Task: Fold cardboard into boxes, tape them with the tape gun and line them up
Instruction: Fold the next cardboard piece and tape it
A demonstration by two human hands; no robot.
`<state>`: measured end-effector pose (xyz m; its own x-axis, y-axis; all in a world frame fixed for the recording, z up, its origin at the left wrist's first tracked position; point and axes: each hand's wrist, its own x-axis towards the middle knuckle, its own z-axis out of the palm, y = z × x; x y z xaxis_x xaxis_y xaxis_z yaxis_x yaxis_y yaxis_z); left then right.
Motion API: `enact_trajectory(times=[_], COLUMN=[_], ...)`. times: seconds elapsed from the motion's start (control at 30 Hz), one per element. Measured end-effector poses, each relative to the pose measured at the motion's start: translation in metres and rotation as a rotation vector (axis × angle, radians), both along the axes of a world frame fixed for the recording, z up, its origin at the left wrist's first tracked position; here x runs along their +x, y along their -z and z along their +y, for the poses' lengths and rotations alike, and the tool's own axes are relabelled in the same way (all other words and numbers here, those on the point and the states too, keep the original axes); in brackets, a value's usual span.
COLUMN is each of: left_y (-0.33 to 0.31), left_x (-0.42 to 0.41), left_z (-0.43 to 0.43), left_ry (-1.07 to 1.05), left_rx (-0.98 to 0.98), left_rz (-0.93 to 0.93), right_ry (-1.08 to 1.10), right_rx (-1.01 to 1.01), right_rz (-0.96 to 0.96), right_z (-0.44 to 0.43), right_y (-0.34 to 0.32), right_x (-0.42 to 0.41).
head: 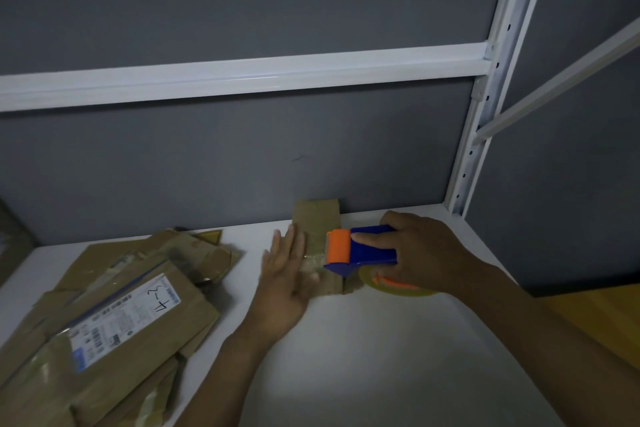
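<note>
A small brown cardboard box (317, 215) lies on a white shelf surface (381, 357), its far end close against a dark grey back wall (242, 156). A strip of clear tape runs across its top. The left hand (285, 282) lies flat on the near left part of the box, fingers straight and together, pressing down on the taped cardboard. The right hand (419, 246) is wrapped around the handle of a blue tape gun with an orange roller (367, 250), index finger stretched along its side; the roller end sits on the box just beside the left fingertips. A yellowish roll of clear tape (394, 289) hangs under the gun, next to the box's right edge. Well to the left is a loose pile of flattened brown cardboard (131, 305), and its top piece carries a white printed shipping label (124, 319) with handwritten marks. A white metal rail (242, 78) crosses the wall above and meets a white perforated upright post (485, 114) on the right.
</note>
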<state>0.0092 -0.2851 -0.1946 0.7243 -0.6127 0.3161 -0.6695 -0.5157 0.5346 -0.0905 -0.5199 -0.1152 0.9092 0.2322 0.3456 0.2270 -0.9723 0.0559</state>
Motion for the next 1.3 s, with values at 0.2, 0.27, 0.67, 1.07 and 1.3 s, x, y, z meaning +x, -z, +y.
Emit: enact_trajectory(times=[0.2, 0.27, 0.67, 1.07, 1.3], left_y=[0.001, 0.000, -0.006, -0.007, -0.006], left_x=[0.010, 0.012, 0.018, 0.033, 0.029], left_z=[-0.005, -0.002, -0.004, -0.006, -0.009], left_ry=[0.080, 0.071, 0.005, -0.014, -0.007], left_rx=[0.269, 0.257, 0.346, 0.419, 0.420], left_rz=[-0.347, -0.357, -0.485, -0.402, -0.423], right_ry=[0.052, 0.085, 0.091, 0.139, 0.147], right_rx=[0.006, -0.005, 0.078, 0.100, -0.029], right_rz=[0.107, 0.181, 0.166, 0.216, 0.148], right_z=[0.004, -0.001, -0.005, -0.020, 0.006], right_y=[-0.009, -0.012, 0.011, 0.014, 0.019], right_x=[0.004, 0.004, 0.001, -0.019, -0.013])
